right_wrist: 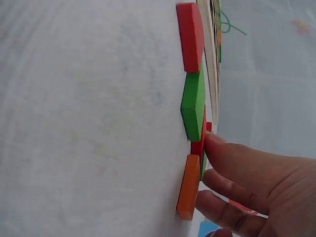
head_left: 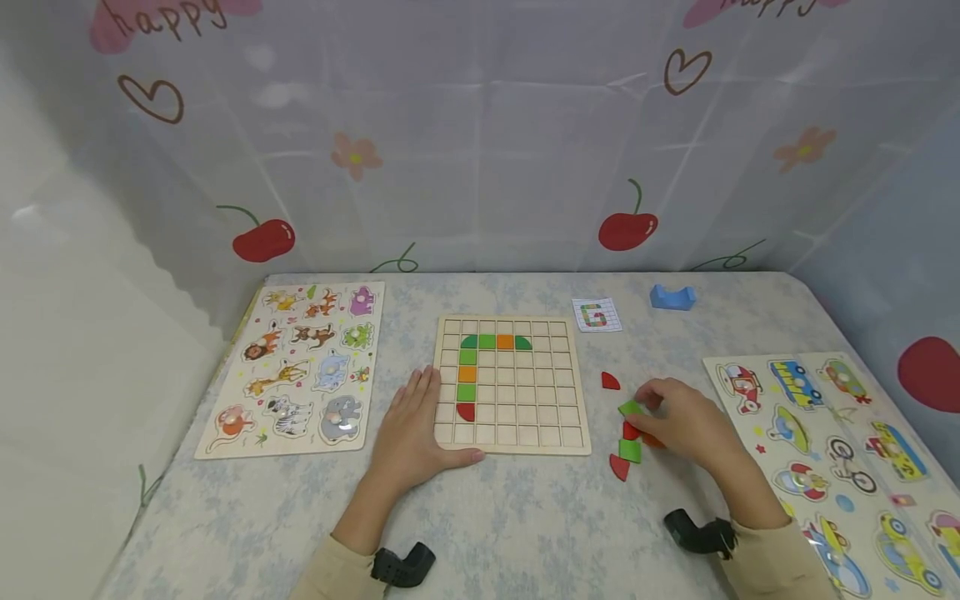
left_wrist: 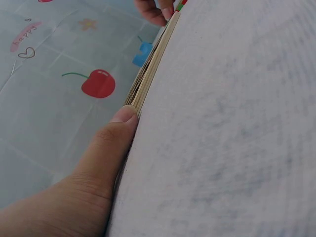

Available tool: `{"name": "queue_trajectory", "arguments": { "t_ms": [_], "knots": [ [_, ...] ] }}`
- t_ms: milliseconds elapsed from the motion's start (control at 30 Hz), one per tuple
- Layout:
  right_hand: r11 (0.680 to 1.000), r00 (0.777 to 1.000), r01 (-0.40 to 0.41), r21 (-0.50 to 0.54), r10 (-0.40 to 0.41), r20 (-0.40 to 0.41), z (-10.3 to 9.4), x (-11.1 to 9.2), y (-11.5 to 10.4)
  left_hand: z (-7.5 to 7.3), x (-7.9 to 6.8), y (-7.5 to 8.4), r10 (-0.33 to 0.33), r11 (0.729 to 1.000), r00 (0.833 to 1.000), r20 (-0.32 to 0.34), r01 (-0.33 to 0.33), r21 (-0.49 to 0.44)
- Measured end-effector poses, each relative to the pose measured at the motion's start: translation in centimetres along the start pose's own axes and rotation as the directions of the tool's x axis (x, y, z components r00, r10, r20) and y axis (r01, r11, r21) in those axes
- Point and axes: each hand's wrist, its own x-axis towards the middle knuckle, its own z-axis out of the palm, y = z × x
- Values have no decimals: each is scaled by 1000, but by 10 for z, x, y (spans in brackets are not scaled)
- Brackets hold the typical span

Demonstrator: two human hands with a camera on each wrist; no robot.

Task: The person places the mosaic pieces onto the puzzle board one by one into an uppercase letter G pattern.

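A square wooden grid board (head_left: 525, 408) lies on the table with green, orange and red pieces set along its upper row and left column. My left hand (head_left: 408, 433) rests at the board's lower-left corner, fingers along the left side and thumb against the near edge (left_wrist: 153, 69). Right of the board, my right hand (head_left: 686, 421) is bent over loose pieces. Its thumb (right_wrist: 232, 150) is right at a red piece (right_wrist: 197, 147), with a green piece (head_left: 630, 407) by the fingertips. An orange piece (right_wrist: 188, 187) lies partly under the hand. Another green square (head_left: 630, 451) and red quarter-round (head_left: 619, 467) lie nearer me.
A single red quarter-round (head_left: 611, 381) lies beside the board. Behind are a small pattern card (head_left: 597, 315) and a blue block (head_left: 672, 297). An animal puzzle board (head_left: 300, 417) lies at left, a vehicle puzzle board (head_left: 817, 442) at right. A printed curtain (head_left: 480, 167) hangs behind.
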Motion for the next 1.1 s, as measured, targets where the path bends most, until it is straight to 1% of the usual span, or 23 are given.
{"name": "queue_trajectory", "arguments": {
  "t_ms": [133,267,433,700,867,1100],
  "knots": [
    [1000,1000,1,29,-2,19,0,0,0,0,0,0,3,1000,1000,0,-3,-2],
    [995,999,18,98,-21,34,2,2,-1,-1,0,0,5,1000,1000,3,-5,-7],
    [982,998,41,183,-50,42,4,6,0,-2,0,0,9,1000,1000,2,-9,-12],
    [961,995,100,257,-103,0,5,15,-3,-2,-1,0,5,1000,1000,4,-5,-2],
    [948,993,116,298,-120,-3,10,23,-15,-2,-1,0,7,1000,1000,3,-7,-1],
    [922,988,142,361,-154,6,22,32,-45,-2,-1,0,4,1000,1000,9,-4,3]
  ]
}}
